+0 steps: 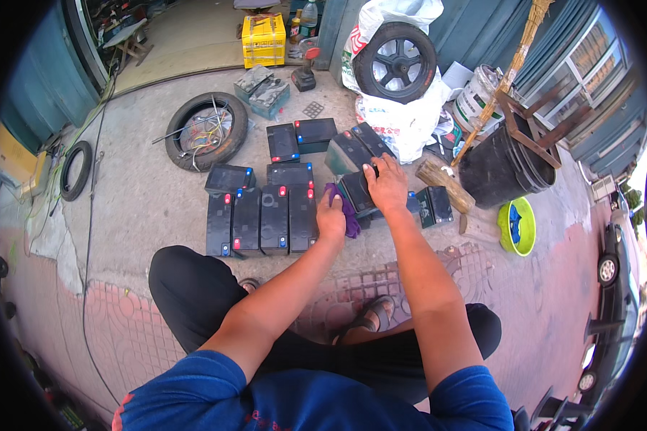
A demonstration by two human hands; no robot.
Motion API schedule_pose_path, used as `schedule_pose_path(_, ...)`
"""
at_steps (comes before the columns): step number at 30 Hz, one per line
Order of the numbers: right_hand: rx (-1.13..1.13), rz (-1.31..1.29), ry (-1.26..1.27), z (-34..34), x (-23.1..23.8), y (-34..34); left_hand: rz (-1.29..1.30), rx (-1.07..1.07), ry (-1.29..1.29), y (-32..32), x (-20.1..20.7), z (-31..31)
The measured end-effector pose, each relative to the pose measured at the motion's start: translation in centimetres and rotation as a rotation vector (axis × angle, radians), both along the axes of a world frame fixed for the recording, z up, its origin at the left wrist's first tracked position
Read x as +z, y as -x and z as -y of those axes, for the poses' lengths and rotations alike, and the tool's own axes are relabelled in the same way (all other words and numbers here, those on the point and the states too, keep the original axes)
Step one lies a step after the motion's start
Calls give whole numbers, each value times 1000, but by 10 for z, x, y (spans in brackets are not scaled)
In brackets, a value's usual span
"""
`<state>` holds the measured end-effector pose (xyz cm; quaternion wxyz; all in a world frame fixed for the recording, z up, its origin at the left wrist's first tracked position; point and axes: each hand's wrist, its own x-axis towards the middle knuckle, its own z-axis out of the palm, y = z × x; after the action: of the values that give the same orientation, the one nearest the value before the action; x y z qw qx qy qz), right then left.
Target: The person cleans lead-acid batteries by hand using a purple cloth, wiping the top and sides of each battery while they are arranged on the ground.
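Observation:
My left hand (330, 214) is closed on a crumpled purple cloth (351, 218), which lies against the side of a dark battery (355, 191). Over the top of that battery my right hand (387, 184) grips, thumb on the left and fingers on the far side. The battery looks tilted, and its underside is hidden. Just beyond it stand other grey-black batteries (350, 152). To the left, a row of long black batteries (246, 221) with red and blue terminals stands side by side, with several more behind. Another battery (434, 206) is right of my right hand.
A tyre (174, 136) holding wires lies at the far left, near dusty batteries (269, 98). A wheel (395, 62) leans in white bags. On the right are a wooden log (444, 184), a black bucket (490, 176) and a green basin (528, 228) with something blue inside.

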<state>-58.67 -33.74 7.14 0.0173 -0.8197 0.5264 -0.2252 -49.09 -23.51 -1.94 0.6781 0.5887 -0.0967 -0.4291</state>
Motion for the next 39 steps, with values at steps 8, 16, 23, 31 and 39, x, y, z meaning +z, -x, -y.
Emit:
schedule_pose_path(8, -436, 593, -398, -50, -10, -20, 249, -133, 183, -53, -3, 19)
schedule_pose_path(16, -348, 210, -471, -21, 15, 26, 432, -258, 75, 32, 12, -55)
schedule_pose_path(23, -169, 198, -606, -7, 12, 50, 12, -240, 212, 35, 3, -13)
schedule_pose_path(31, -73, 33, -679, -38, 18, 77, 110, -328, 241, 1, 1, 54)
schedule_pose_path(39, -195, 155, -704, -40, 11, 72, 428, -200, 226, 39, 10, 6)
